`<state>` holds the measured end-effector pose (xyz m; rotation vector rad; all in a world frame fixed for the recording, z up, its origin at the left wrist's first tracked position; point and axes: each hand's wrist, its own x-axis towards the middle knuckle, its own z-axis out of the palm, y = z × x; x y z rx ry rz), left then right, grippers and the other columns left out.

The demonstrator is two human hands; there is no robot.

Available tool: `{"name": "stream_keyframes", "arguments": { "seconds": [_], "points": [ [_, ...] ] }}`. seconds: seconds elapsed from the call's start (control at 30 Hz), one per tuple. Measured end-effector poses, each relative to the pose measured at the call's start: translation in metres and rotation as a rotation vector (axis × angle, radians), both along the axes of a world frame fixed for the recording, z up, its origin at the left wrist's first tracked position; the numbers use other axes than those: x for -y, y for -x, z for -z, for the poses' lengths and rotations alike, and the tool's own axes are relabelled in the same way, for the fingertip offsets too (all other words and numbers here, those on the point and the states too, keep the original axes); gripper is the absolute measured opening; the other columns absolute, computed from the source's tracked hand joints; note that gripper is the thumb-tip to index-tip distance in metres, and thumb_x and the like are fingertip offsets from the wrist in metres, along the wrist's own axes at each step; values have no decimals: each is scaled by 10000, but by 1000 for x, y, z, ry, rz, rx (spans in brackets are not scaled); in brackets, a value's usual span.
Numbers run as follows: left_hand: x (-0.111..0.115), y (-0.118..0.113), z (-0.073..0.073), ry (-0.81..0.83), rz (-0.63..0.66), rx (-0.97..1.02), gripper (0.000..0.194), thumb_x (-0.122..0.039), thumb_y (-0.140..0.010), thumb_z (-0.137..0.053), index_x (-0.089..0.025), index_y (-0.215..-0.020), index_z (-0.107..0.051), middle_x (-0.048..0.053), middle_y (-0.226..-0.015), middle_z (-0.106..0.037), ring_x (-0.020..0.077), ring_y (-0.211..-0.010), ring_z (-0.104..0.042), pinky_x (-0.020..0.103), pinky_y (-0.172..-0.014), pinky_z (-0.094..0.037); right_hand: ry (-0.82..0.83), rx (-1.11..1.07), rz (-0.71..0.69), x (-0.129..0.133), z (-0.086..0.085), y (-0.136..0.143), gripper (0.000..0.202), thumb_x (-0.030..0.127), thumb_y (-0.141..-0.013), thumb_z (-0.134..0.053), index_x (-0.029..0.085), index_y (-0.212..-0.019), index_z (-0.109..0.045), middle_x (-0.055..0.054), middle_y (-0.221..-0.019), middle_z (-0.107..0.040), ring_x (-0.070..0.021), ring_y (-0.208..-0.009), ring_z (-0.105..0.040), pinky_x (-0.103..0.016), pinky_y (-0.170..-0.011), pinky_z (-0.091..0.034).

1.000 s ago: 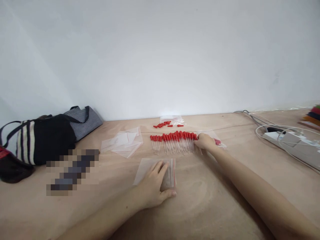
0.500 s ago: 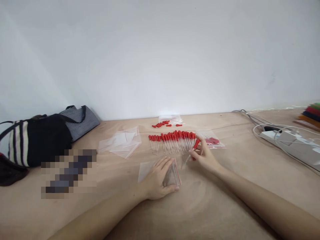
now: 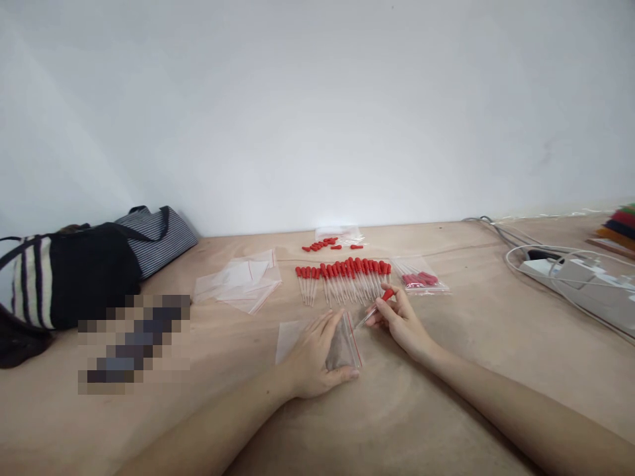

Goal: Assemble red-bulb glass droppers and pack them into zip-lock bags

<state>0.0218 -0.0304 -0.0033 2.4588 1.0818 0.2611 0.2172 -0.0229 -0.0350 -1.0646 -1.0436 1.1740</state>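
My left hand (image 3: 320, 350) lies spread over a clear zip bag (image 3: 342, 347), its thumb and fingers on either side of the bag's middle. The bag's red-striped mouth faces right. My right hand (image 3: 399, 324) pinches a glass dropper (image 3: 370, 314) with a red rubber bulb. The dropper slants down to the left, its thin tip close to the bag's mouth; whether it touches cannot be made out. Just beyond my hands lies a row of red-bulbed droppers (image 3: 352, 274). To the right of that row is a filled zip bag (image 3: 421, 279) with several droppers in it.
Loose zip bags (image 3: 243, 281) overlap on the left. Red rubber bulbs (image 3: 320, 244) lie by another clear bag (image 3: 342, 234) near the wall. A black bag (image 3: 94, 274) sits at the far left; a white power strip (image 3: 580, 284) with cables is at the right.
My right hand has moved left and down with the dropper, away from the row, bringing its tip to the bag's mouth. My left hand has stayed on the bag.
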Motion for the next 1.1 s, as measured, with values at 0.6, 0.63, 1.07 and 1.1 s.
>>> {"name": "stream_keyframes", "arguments": {
  "seconds": [0.6,0.63,1.07,1.1],
  "points": [
    [-9,-23,4,-70,127,58,800,-459,-734,-534,-161,-1345,-111,133,-1364,-299,258,-1241,-286,430,-1006,-266,28,314,-518,8,-11,-26,270,368,-645,-649,158,-802,-583,31,-582,-541,-75,-513,-479,-208,-494,-390],
    [-10,-27,4,-86,137,53,800,-458,-736,-532,-155,-1345,-111,135,-1355,-314,257,-1239,-292,436,-1014,-249,37,297,-520,7,-11,-28,283,365,-637,-656,157,-808,-568,25,-614,-558,-76,-518,-496,-211,-500,-407],
    [-12,34,-10,-48,171,-41,635,-498,-767,-480,-228,-1309,-291,75,-1334,-378,245,-1250,-284,482,-1041,-151,29,440,-501,1,-12,-37,243,301,-642,-661,185,-731,-468,110,-434,-393,-29,-355,-332,-136,-334,-259],
    [-12,36,-9,-33,166,-43,587,-476,-785,-466,-234,-1299,-315,64,-1331,-384,233,-1249,-289,478,-1043,-151,25,424,-497,2,-12,-36,252,305,-635,-667,183,-716,-462,103,-449,-417,-29,-362,-345,-140,-345,-268]
  ]
}}
